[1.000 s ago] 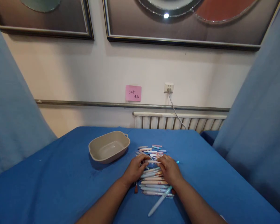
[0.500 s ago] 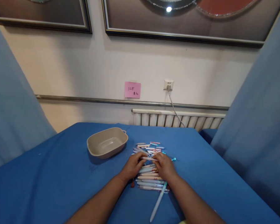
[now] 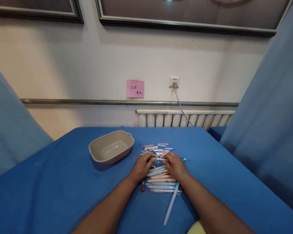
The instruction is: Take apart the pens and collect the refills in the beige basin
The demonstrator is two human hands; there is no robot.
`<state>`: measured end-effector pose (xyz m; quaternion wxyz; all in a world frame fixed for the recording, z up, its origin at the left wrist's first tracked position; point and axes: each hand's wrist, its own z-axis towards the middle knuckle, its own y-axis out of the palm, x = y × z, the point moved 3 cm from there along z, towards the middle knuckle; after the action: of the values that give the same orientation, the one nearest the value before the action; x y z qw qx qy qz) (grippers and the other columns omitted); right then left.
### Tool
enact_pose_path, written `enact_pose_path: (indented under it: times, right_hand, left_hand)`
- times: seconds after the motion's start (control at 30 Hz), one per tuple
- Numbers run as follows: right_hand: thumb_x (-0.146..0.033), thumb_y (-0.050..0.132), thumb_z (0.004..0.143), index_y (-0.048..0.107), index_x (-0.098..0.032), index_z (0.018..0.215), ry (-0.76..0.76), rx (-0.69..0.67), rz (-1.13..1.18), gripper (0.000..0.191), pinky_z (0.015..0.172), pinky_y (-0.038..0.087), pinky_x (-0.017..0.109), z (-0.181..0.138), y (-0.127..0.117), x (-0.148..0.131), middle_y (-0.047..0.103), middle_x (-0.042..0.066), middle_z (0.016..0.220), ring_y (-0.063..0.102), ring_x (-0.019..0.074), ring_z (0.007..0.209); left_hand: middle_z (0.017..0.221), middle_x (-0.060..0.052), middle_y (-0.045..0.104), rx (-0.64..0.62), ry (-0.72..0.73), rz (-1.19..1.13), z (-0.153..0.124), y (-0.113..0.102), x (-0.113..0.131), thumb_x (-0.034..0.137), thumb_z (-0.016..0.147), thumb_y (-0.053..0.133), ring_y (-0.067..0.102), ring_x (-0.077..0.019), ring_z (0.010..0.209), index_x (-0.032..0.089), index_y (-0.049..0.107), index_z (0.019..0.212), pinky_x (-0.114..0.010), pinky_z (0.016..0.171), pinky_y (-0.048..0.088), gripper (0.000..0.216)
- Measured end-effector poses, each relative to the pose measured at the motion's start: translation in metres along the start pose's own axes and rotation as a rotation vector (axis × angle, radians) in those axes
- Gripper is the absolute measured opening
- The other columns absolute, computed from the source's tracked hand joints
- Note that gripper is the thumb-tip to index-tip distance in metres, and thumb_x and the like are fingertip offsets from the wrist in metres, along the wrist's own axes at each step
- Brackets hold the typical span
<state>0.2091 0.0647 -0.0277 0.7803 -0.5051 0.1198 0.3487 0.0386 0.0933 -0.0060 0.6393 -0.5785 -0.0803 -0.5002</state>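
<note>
A heap of pastel pens [image 3: 161, 182] lies on the blue tablecloth [image 3: 63, 188], with loose caps and short pens [image 3: 158, 148] at its far end. My left hand [image 3: 141, 167] and my right hand [image 3: 175, 166] rest on the heap, fingers curled. Between their fingertips they pinch one thin pale pen [image 3: 160, 159], each hand at one end. A light blue pen [image 3: 171, 204] lies apart, slanting toward me. An empty beige dish [image 3: 111, 150] stands to the left of the heap.
Blue curtains hang at the left [image 3: 9, 130] and right [image 3: 271, 107]. Behind the table are a white radiator [image 3: 185, 118], a wall socket with a cord [image 3: 174, 82], a pink note [image 3: 135, 88] and framed pictures.
The view has tilted slightly downward. Both hands stay on the heap, pinching the thin pen; the heap looks unchanged.
</note>
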Motion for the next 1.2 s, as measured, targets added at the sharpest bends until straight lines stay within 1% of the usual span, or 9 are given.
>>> enact_pose_path:
  times: [0.17,0.27,0.33,0.47,0.57,0.67,0.83,1.0,1.2]
  right_hand:
    - [-0.012,0.055,0.081,0.060,-0.021,0.087,-0.029,0.000,0.023,0.011,0.074,0.043,0.029,-0.001,0.001,0.002,0.061,0.004,0.087,0.056,0.0189,0.085]
    - [-0.013,0.055,0.082,0.059,-0.021,0.087,-0.001,0.029,0.028,0.010,0.075,0.043,0.029,-0.001,-0.001,0.005,0.061,0.004,0.088,0.056,0.0187,0.085]
    - [-0.014,0.055,0.082,0.059,-0.021,0.087,0.018,0.039,0.030,0.009,0.075,0.043,0.029,0.000,-0.002,0.007,0.061,0.004,0.088,0.057,0.0185,0.085]
    - [-0.014,0.055,0.082,0.059,-0.021,0.085,-0.003,0.008,0.020,0.009,0.073,0.043,0.028,0.003,0.000,0.008,0.061,0.003,0.087,0.056,0.0179,0.084]
    - [-0.013,0.055,0.082,0.058,-0.020,0.085,-0.018,0.003,0.006,0.008,0.074,0.042,0.028,0.006,-0.002,0.012,0.061,0.003,0.086,0.056,0.0177,0.084]
    - [-0.015,0.054,0.083,0.059,-0.020,0.086,0.003,0.020,-0.009,0.007,0.073,0.041,0.027,0.008,-0.008,0.019,0.061,0.003,0.085,0.056,0.0170,0.082]
    - [-0.017,0.052,0.084,0.059,-0.019,0.086,0.072,0.005,-0.069,0.008,0.074,0.041,0.028,0.011,-0.016,0.034,0.061,0.004,0.086,0.056,0.0176,0.083]
    - [-0.021,0.053,0.084,0.059,-0.021,0.099,0.167,0.052,-0.059,0.017,0.076,0.042,0.028,0.010,-0.022,0.032,0.062,0.004,0.092,0.058,0.0179,0.085]
    - [-0.024,0.053,0.085,0.064,-0.024,0.093,0.067,-0.173,-0.108,0.014,0.073,0.041,0.024,0.005,-0.012,0.013,0.062,0.002,0.090,0.058,0.0149,0.082]
  left_hand:
    - [0.057,-0.001,0.061,0.014,-0.056,0.037,0.003,-0.001,-0.008,0.040,0.092,0.035,0.056,-0.0167,0.058,0.017,0.063,0.065,-0.027,0.061,0.042,0.046]
    - [0.091,-0.005,0.067,0.079,-0.042,0.024,0.004,-0.005,-0.008,0.037,0.087,0.047,0.060,-0.0185,0.080,0.016,0.063,0.100,-0.028,0.072,0.045,0.029]
    - [0.110,-0.007,0.062,0.103,0.033,0.004,0.004,-0.005,-0.003,0.031,0.079,0.059,0.057,-0.0192,0.095,0.018,0.053,0.117,-0.029,0.081,0.044,0.041]
    - [0.095,-0.005,0.065,0.063,0.113,0.004,0.001,0.001,0.002,0.029,0.084,0.053,0.058,-0.0182,0.091,0.019,0.062,0.094,-0.029,0.085,0.043,0.017]
    - [0.071,-0.002,0.064,0.079,-0.037,-0.001,0.002,0.002,-0.011,0.036,0.090,0.041,0.060,-0.0171,0.071,0.019,0.063,0.081,-0.028,0.071,0.045,0.029]
    - [0.057,0.002,0.059,0.119,-0.115,-0.015,0.006,-0.002,-0.025,0.038,0.092,0.033,0.060,-0.0167,0.059,0.018,0.062,0.088,-0.026,0.062,0.044,0.035]
    - [0.069,0.001,0.063,0.162,-0.143,-0.006,0.011,-0.007,-0.035,0.038,0.090,0.041,0.061,-0.0166,0.068,0.019,0.061,0.089,-0.025,0.064,0.044,0.028]
    - [0.079,-0.001,0.066,0.089,-0.087,0.005,0.009,-0.002,-0.025,0.036,0.088,0.045,0.061,-0.0168,0.074,0.018,0.062,0.088,-0.025,0.068,0.044,0.024]
    - [0.082,-0.001,0.067,0.031,-0.020,0.003,0.004,0.006,-0.013,0.031,0.081,0.055,0.061,-0.0162,0.073,0.020,0.064,0.090,-0.026,0.068,0.045,0.017]
